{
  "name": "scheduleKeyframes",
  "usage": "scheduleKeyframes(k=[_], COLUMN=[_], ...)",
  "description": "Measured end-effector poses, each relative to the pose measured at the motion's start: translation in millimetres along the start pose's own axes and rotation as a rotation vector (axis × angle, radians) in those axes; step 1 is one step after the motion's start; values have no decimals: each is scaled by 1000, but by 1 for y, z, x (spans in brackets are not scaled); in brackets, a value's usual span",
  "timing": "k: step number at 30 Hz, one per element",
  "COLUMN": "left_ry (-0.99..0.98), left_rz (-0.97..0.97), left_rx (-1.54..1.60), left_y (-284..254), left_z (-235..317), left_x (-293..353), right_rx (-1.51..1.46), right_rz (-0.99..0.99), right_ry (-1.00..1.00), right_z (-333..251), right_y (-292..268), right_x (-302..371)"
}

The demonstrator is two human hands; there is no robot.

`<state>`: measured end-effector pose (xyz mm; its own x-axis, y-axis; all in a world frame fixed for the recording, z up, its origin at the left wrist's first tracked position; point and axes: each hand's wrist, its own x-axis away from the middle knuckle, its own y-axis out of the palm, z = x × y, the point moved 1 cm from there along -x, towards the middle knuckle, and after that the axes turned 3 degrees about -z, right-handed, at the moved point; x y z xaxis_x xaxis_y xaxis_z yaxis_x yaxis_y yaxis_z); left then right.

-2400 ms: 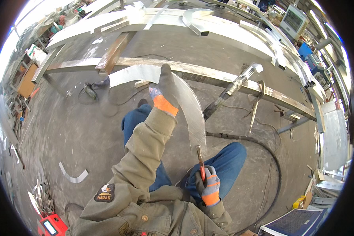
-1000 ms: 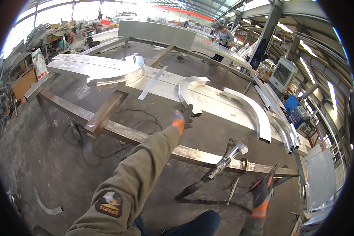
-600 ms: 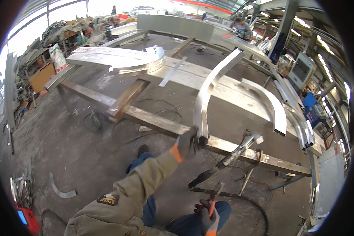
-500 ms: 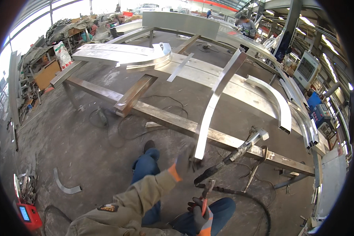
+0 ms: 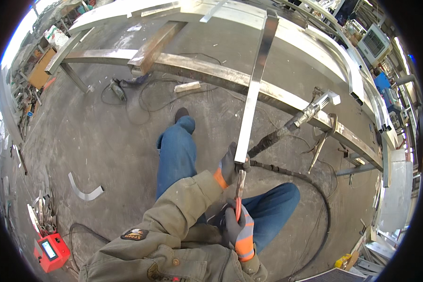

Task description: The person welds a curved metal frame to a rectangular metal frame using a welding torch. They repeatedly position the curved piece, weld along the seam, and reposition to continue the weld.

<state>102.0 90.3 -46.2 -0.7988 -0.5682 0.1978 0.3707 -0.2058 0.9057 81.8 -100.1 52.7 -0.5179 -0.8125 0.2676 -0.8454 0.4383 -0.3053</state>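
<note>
A long shiny metal tube [image 5: 251, 101] lies across the frame's front rail, its near end pointing at me. My left hand [image 5: 229, 163], in a dark glove with an orange cuff, is closed round that near end. My right hand [image 5: 234, 223], gloved the same way, grips red-handled pliers [image 5: 240, 190]. The pliers' jaws are up at the tube's near end; whether they bite on it I cannot tell. Just right of the tube, a dark-wrapped welding torch [image 5: 286, 129] leans on the rail, its thick black cable [image 5: 325, 207] curving down to the floor.
The steel rail [image 5: 204, 73] crosses ahead, with a clamp [image 5: 322, 145] hanging at its right. A curved metal offcut [image 5: 83, 190] and a red box with a lit screen [image 5: 52, 251] lie at left. Curved tubes [image 5: 355, 77] stand at right. A grinder [image 5: 119, 88] lies on the floor.
My view has tipped downward. My left hand has come to the tube's near end, and my right hand has raised the pliers to it, turning them upright.
</note>
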Motion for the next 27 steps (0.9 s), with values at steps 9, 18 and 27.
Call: scheduleKeyframes(k=[9,18,27], left_ry=[-33,-42,-105], left_rz=[69,27,117], left_rx=[-62,-16,-160], left_y=[-13,-26,-10], left_z=[-10,-19,-7], left_x=[-9,-15,-4], right_rx=[-34,8,238], right_rz=[37,87,179], right_ry=[13,-77,-251], right_z=[4,-2,21], right_y=[12,18,21], right_x=[-43,-61,-65])
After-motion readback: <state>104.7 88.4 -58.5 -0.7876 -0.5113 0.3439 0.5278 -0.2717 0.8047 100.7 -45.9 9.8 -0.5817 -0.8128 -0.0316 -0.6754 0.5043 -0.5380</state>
